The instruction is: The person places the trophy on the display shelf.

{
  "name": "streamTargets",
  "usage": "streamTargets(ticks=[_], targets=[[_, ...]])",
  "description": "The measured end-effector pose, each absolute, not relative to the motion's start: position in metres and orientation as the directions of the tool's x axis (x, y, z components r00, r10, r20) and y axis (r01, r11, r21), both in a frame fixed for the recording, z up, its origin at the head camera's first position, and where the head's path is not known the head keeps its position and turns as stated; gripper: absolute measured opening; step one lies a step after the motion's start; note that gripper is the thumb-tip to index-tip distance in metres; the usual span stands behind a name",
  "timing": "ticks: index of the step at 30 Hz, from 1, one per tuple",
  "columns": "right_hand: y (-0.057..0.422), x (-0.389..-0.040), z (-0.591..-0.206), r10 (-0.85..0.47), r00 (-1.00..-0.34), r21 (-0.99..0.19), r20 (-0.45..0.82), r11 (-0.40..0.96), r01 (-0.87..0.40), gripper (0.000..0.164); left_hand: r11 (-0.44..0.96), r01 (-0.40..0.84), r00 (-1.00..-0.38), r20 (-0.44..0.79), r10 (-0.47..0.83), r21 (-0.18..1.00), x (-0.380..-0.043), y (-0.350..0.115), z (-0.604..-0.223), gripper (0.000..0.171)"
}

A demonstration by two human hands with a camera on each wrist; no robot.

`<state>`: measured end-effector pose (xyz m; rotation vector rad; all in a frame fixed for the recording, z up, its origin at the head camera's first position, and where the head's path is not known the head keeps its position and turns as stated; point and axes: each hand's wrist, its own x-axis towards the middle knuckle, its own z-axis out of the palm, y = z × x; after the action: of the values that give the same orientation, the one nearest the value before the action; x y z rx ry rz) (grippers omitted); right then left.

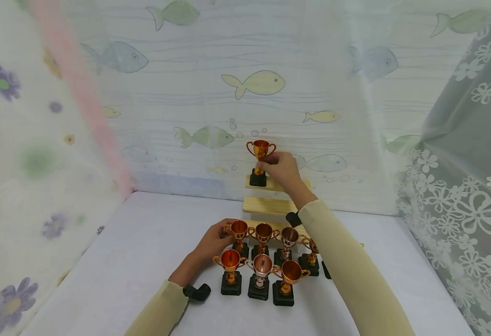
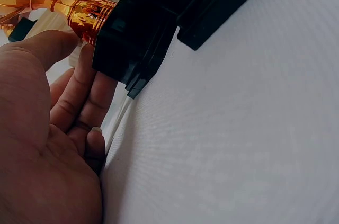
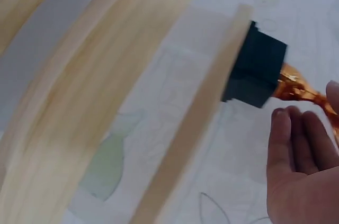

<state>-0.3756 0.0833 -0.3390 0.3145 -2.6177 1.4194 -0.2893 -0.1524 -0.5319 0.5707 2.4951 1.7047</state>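
I see the right hand point(image 1: 285, 170) pinch a trophy point(image 1: 260, 151) by the top shelf point(image 1: 279, 186)'s left edge — probably steadying it; left hand point(image 1: 217, 240) grips a second trophy point(image 1: 239, 231).

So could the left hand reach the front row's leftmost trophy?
Probably yes: the front-left trophy looks unblocked on its left, near the left hand, which would first release the back-left trophy.

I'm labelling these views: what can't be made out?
Head view: a back-row trophy, its cup partly covered by the right sleeve.
Head view: a black object beside it; that sleeve hides the rest.
Right wrist view: the topmost trophy, its cup cut off by the right edge.
Left wrist view: an upper black base, cut off by the top edge.
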Motion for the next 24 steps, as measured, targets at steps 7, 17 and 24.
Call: streamTargets(ticks=[7, 17, 24], targets=[[0.091, -0.360, -0.326, -0.117, -0.980, -0.851, 0.159, 0.487, -0.196, 0.033, 0.318, 0.265, -0.929, 0.152, 0.338, 0.910, -0.288, -0.151, -0.531, 0.043], [0.106, -0.342, -0.317, -0.094, -0.995, -0.890, 0.034, 0.451, -0.073, 0.048, 0.304, 0.294, -0.913, 0.173, 0.369, 0.906, -0.294, -0.156, -0.534, 0.040], [0.123, -0.325, -0.315, -0.105, -0.994, -0.892, 0.015, 0.448, -0.061, 0.060, 0.289, 0.320, -0.902, 0.197, 0.384, 0.902, -0.301, -0.156, -0.537, 0.041]])
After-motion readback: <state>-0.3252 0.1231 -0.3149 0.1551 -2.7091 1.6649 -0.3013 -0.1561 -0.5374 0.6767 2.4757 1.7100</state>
